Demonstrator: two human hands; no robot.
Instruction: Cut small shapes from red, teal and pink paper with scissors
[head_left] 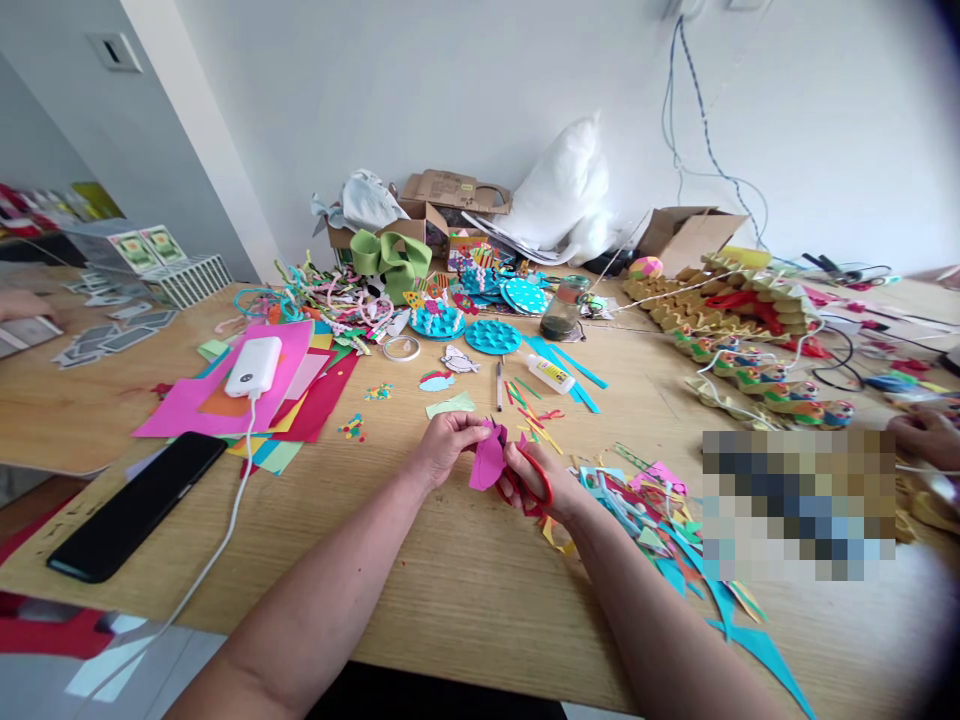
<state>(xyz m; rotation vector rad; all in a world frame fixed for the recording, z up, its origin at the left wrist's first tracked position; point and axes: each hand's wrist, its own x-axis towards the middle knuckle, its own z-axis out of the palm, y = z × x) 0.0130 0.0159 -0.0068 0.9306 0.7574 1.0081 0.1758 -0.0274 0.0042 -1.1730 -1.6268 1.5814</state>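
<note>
A piece of magenta paper (489,462) is pinched in my left hand (450,445), above the middle of the table. My right hand (546,474) is wrapped round the red handles of a pair of scissors (541,478). The blades lie at the magenta paper, partly hidden by it and by my fingers. Beyond my hands are a pale green paper piece (450,404), a pen (499,386), paper fish cutouts (437,381) and a glue bottle (551,373).
Coloured paper sheets (187,400) with a white power bank (255,366) and a black phone (139,505) lie left. Paper scraps (645,510) spread at right. Blue discs (493,337), a glass jar (564,308) and egg cartons (712,300) stand behind. Other people's hands (926,435) show at both sides.
</note>
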